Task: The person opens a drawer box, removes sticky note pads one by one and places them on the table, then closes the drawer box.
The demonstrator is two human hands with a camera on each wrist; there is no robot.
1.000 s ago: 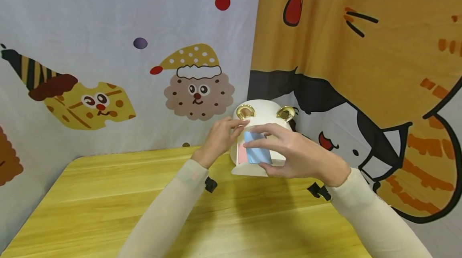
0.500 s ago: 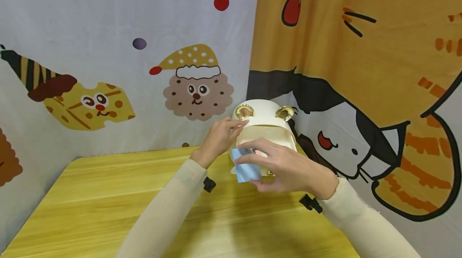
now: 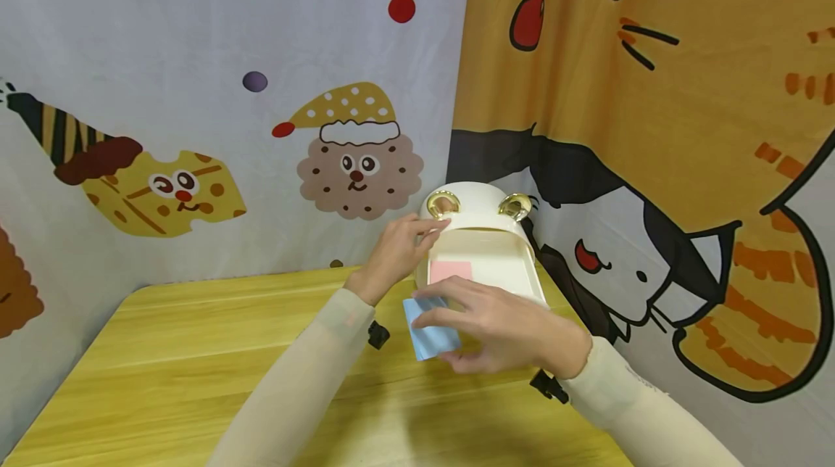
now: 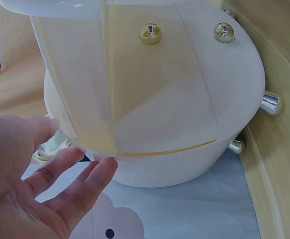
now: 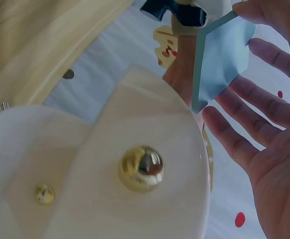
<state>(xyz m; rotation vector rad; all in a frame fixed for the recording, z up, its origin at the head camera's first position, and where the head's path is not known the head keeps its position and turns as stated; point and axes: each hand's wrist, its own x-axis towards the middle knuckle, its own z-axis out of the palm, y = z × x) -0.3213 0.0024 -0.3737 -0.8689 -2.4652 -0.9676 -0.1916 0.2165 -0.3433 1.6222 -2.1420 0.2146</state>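
My right hand (image 3: 502, 322) pinches a blue sticky-note pad (image 3: 433, 336) between thumb and fingers, in front of the white storage box (image 3: 479, 200). In the right wrist view the pad (image 5: 224, 62) is tilted, its thin edge showing. The box has gold ears, and its front compartment (image 3: 502, 257) is open. Inside lies a pink sticky-note pad (image 3: 450, 270), partly behind my right hand. My left hand (image 3: 394, 249) stays at the box's left upper edge near one ear. The left wrist view shows its fingertips (image 4: 105, 167) at the box's side.
The box stands on a wooden table (image 3: 228, 365) by the corner of a printed curtain (image 3: 365, 25). Gold knobs (image 5: 141, 169) stick out from its front panels. Metallic feet (image 4: 271, 103) support it.
My right hand has drawn the blue sticky-note pad out of the compartment, down and to the left. This uncovers more of the pink pad. My left hand has stayed in place.
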